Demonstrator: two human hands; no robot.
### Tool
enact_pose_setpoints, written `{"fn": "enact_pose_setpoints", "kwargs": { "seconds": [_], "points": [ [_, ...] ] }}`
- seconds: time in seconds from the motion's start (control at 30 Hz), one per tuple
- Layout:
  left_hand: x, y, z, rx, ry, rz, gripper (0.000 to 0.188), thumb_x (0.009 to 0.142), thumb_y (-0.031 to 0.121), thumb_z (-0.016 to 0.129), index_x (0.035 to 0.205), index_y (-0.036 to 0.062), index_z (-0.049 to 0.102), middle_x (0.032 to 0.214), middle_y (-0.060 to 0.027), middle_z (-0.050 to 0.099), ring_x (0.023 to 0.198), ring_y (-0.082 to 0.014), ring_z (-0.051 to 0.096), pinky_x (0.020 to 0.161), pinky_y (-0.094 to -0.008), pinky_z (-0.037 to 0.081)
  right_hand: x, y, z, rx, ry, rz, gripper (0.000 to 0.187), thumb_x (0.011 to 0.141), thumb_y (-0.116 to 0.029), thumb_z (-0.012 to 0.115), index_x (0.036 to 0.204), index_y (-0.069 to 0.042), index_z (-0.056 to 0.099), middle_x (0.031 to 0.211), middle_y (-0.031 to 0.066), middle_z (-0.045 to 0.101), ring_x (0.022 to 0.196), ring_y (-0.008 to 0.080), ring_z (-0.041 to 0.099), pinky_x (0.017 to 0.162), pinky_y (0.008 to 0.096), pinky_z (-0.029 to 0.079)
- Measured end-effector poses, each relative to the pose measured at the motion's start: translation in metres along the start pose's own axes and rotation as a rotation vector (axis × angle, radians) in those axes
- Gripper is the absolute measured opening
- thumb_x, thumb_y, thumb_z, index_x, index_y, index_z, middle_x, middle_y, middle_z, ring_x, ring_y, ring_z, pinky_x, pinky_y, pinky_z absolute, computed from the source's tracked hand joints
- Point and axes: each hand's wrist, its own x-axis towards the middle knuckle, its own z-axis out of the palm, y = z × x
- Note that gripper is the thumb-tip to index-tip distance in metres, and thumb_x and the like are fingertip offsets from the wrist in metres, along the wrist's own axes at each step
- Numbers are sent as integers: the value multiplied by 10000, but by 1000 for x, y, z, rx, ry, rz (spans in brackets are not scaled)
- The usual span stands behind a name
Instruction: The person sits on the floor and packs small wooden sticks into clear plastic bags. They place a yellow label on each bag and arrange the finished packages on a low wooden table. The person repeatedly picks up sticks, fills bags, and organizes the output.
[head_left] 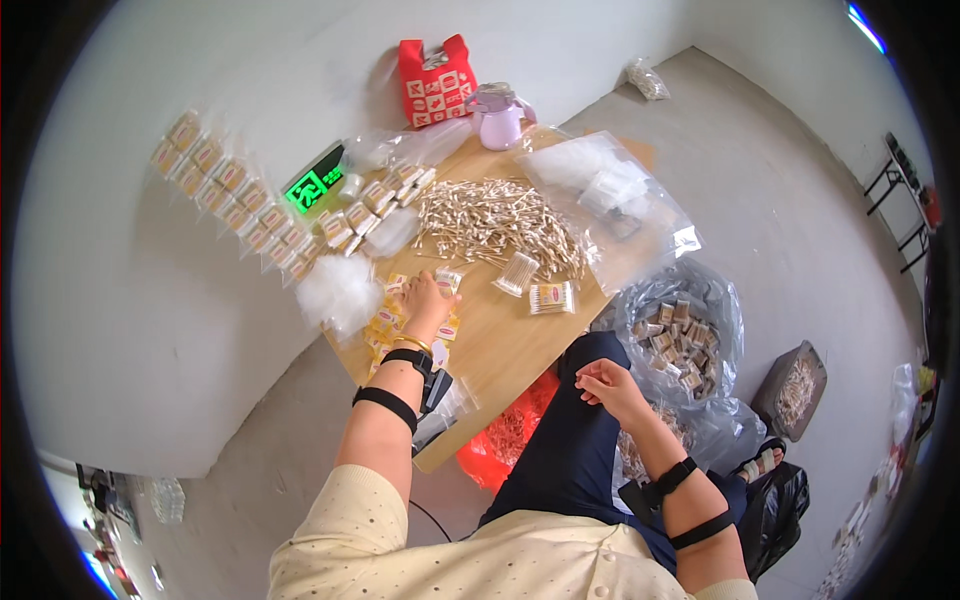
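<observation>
My left hand (pixel 428 304) rests on a spread of small yellow-and-white cards (pixel 385 320) on the wooden table, fingers apart and touching them. No card is clearly gripped. Above my thigh, my right hand (pixel 612 390) is loosely closed, thumb close to the curled fingers; anything inside is too small to make out. A wide heap of loose cotton swabs (pixel 490 215) lies beyond the cards. Nearer the table's right edge are a clear packet of swabs (pixel 516 273) and another packet with a yellow-and-white card (pixel 551 298).
Packed swabs stand in stacked rows (pixel 230 180) at left, beside a green-lit sign (pixel 314 185). White plastic bags (pixel 342 290) lie left of the cards. A lilac jug (pixel 499 120) and red bag (pixel 437 82) are behind. Right of my legs is a clear sack (pixel 715 300) of packets.
</observation>
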Motion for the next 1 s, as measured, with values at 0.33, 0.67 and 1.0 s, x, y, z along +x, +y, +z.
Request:
{"fn": "enact_pose_setpoints", "kwargs": {
  "seconds": [0.33, 0.67, 1.0],
  "points": [
    [-43, 41, -35, -792, -124, 240, 366, 736, 243, 791, 1021, 56, 656, 864, -84, 672, 777, -193, 633, 704, -334, 490, -21, -14, -13, 84, 40, -141, 152, 940, -139, 590, 1035, -21, 601, 897, 34, 642, 805, 98, 604, 706, 241, 497],
    [-185, 155, -102, -913, -812, 589, 226, 804, 51, 714, 1019, 17, 656, 962, -51, 643, 886, -142, 608, 781, -297, 494, -83, -62, -14, -444, 250, -672, 100, 789, -88, 650, 862, -38, 603, 775, 144, 596, 734, 308, 604, 652, 371, 482],
    [-258, 256, -94, -918, -590, 843, 162, 913, 159, 616, 892, 25, 527, 803, -9, 520, 778, -107, 489, 735, -249, 391, -142, -23, -70, -179, 599, -640, 165, 754, -57, 703, 784, -1, 551, 687, 131, 598, 637, 256, 598, 590, 354, 460]
  ]
}}
